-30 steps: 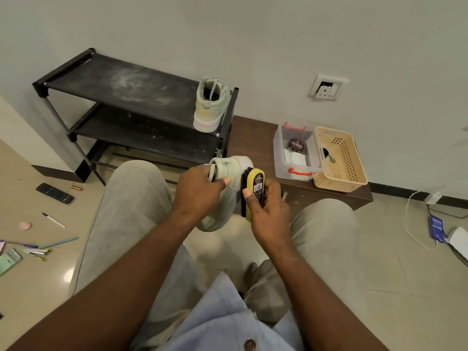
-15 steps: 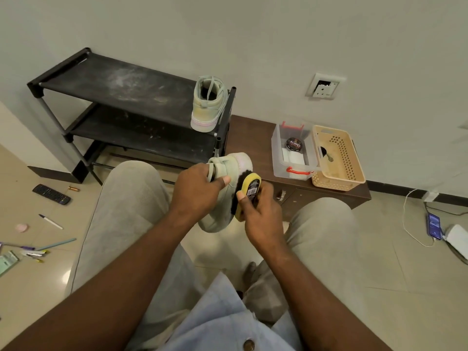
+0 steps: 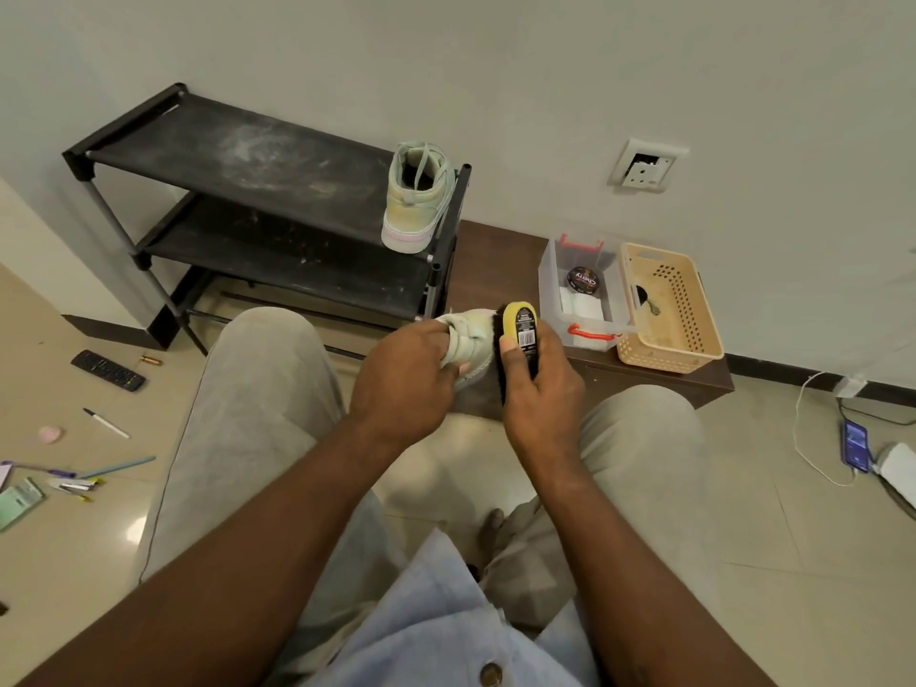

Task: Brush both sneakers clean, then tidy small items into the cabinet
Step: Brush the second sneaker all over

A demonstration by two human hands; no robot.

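My left hand point(image 3: 404, 376) grips a pale green sneaker point(image 3: 468, 334) held between my knees, mostly hidden by my fingers. My right hand point(image 3: 538, 389) holds a yellow-backed shoe brush point(image 3: 518, 327), its dark bristles pressed against the sneaker's right side. The second pale green sneaker point(image 3: 419, 198) stands upright at the right end of the black shoe rack's point(image 3: 238, 161) top shelf. Small items lie on the floor at the left: a remote point(image 3: 108, 370), a pen point(image 3: 106, 422), a pink eraser point(image 3: 50, 433), more pens point(image 3: 116, 467). The low brown cabinet point(image 3: 490, 260) stands behind the sneaker.
On the cabinet top sit a clear box point(image 3: 582, 295) with a polish tin point(image 3: 581, 279) and a beige basket point(image 3: 666, 309). A phone point(image 3: 855, 444) on a white cable lies on the floor at the right. A wall socket point(image 3: 647, 166) is above.
The brush has slid up along the sneaker's side. My left hand has turned the sneaker, so less of it shows below my fingers.
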